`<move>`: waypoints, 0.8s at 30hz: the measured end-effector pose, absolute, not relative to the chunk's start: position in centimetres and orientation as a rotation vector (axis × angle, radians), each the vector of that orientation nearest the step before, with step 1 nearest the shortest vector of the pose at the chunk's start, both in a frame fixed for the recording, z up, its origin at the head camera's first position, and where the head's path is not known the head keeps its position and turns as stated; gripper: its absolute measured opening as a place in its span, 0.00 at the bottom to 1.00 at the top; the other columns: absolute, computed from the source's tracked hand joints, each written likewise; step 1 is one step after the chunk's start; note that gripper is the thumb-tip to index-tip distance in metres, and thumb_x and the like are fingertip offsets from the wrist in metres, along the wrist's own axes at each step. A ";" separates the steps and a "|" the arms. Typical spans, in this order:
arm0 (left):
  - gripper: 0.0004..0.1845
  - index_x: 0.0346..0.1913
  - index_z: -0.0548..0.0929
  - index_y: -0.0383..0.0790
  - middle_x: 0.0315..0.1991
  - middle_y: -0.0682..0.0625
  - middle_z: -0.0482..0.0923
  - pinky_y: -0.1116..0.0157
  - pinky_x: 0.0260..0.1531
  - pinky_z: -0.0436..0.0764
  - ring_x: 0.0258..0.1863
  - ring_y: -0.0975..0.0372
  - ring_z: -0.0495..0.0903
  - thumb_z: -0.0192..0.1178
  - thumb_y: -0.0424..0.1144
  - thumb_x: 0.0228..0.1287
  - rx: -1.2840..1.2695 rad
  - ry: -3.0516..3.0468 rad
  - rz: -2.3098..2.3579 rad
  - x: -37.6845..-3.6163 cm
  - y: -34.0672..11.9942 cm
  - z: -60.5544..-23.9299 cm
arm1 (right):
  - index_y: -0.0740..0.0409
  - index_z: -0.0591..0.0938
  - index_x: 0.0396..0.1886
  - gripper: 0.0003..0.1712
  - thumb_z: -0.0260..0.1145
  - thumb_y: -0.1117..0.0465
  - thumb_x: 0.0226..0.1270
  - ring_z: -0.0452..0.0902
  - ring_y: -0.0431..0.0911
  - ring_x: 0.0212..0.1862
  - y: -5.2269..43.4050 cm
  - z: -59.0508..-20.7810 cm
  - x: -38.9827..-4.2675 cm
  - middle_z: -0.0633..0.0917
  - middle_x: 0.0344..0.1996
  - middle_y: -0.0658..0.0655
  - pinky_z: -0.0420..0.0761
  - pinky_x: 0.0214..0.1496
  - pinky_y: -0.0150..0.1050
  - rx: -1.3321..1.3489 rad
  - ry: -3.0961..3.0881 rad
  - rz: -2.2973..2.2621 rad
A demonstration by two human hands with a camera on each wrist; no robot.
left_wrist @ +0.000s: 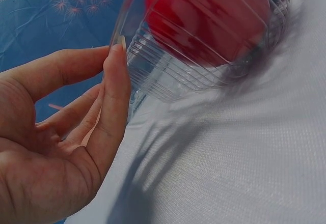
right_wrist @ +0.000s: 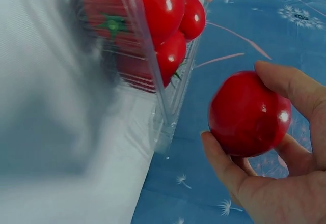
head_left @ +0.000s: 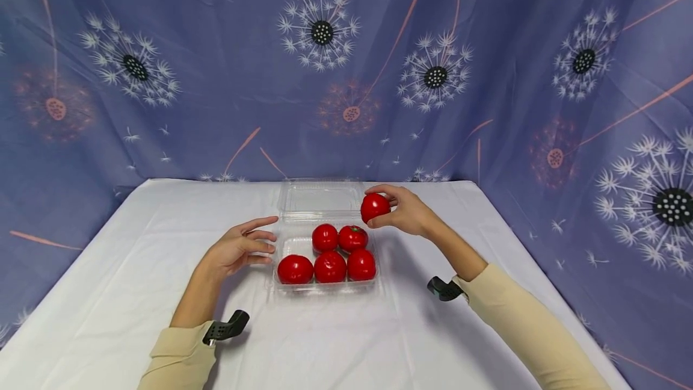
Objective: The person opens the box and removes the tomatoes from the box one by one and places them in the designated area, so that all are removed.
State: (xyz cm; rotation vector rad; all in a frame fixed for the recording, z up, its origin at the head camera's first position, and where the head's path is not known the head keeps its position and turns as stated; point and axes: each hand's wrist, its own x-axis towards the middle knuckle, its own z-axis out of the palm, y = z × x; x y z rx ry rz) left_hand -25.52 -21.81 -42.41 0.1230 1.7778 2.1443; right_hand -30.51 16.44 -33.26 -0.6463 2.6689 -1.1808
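White cloth covers the table, with bare room on every side of the clear box at its middle. Five tomatoes lie inside it, lid folded back. Left hand rests relaxed against the box's left wall. Right hand grasps a sixth tomato just above the box's right rear corner.

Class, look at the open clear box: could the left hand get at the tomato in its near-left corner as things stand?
Probably yes. The left hand rests open beside the box, its lid is folded back, and nothing covers that tomato.
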 end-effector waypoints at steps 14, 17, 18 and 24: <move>0.42 0.78 0.60 0.37 0.45 0.48 0.81 0.63 0.36 0.90 0.35 0.62 0.86 0.62 0.22 0.62 0.115 1.765 2.148 -25.5 -21.9 -42.5 | 0.46 0.79 0.59 0.35 0.82 0.57 0.50 0.80 0.57 0.57 17.7 -34.1 -30.5 0.81 0.57 0.60 0.87 0.48 0.46 -0.519 2.755 -1.208; 0.42 0.78 0.60 0.37 0.45 0.48 0.81 0.63 0.36 0.89 0.35 0.62 0.87 0.63 0.22 0.62 0.115 1.754 2.154 -25.5 -21.9 -42.5 | 0.47 0.78 0.59 0.35 0.82 0.56 0.50 0.80 0.57 0.57 18.3 -34.3 -30.5 0.81 0.57 0.60 0.87 0.48 0.47 -0.493 2.773 -1.198; 0.42 0.78 0.60 0.37 0.45 0.48 0.81 0.63 0.36 0.89 0.35 0.62 0.86 0.63 0.22 0.62 0.115 1.750 2.157 -25.5 -21.9 -42.5 | 0.47 0.78 0.59 0.35 0.82 0.56 0.50 0.79 0.57 0.57 18.5 -34.5 -30.5 0.81 0.57 0.60 0.87 0.48 0.47 -0.483 2.777 -1.196; 0.41 0.78 0.61 0.38 0.44 0.49 0.81 0.64 0.36 0.89 0.36 0.62 0.86 0.62 0.21 0.62 0.115 1.742 2.165 -25.5 -21.8 -42.4 | 0.49 0.74 0.58 0.36 0.82 0.59 0.49 0.79 0.58 0.59 19.5 -35.3 -30.4 0.81 0.57 0.62 0.87 0.50 0.49 -0.412 2.763 -1.232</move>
